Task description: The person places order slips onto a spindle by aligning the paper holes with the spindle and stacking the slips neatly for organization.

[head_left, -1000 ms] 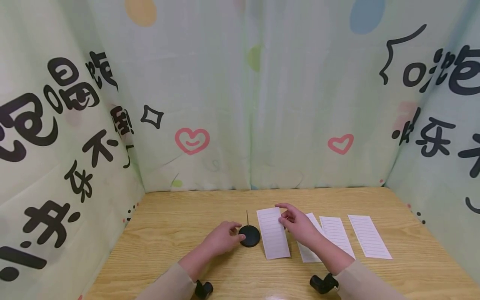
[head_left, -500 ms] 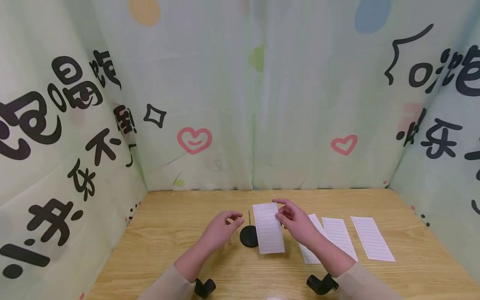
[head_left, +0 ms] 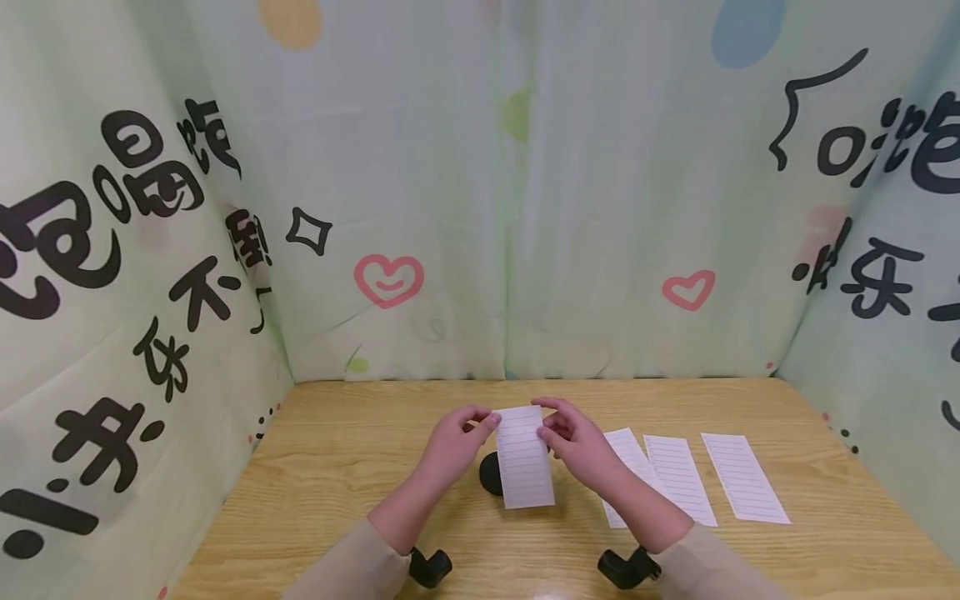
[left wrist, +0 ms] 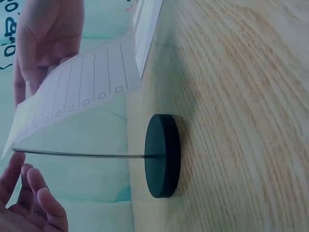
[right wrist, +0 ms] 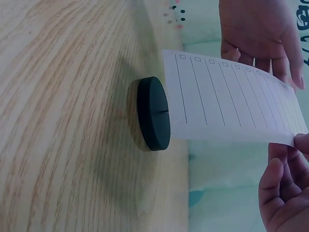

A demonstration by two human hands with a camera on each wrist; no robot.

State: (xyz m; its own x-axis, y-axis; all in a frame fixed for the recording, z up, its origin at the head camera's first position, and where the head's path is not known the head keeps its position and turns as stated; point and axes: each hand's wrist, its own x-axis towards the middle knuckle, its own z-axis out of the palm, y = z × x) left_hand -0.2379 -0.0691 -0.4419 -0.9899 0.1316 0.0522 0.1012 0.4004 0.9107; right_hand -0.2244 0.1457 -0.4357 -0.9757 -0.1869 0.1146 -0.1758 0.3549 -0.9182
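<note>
A bill spike, with a round black base [left wrist: 164,157] and a thin upright metal spike [left wrist: 82,154], stands on the wooden table. My right hand [head_left: 581,442] pinches the right edge of a lined white paper slip [head_left: 525,462] near its top. The slip hangs over the base and has a row of small checkboxes along one side. Its top edge is close to the spike's tip in the left wrist view. My left hand [head_left: 453,446] is at the slip's top left corner, fingers loosely bent, a fingertip [left wrist: 18,157] right at the spike's tip.
To the right, three more lined slips lie on the table: one partly under my right forearm [head_left: 630,458], one overlapping it [head_left: 678,475], and one apart [head_left: 742,475]. A printed curtain [head_left: 450,167] encloses the table at the back and sides.
My right hand has lifted the slip and carried it left over the spike. My left hand has risen from beside the base to the slip's top corner.
</note>
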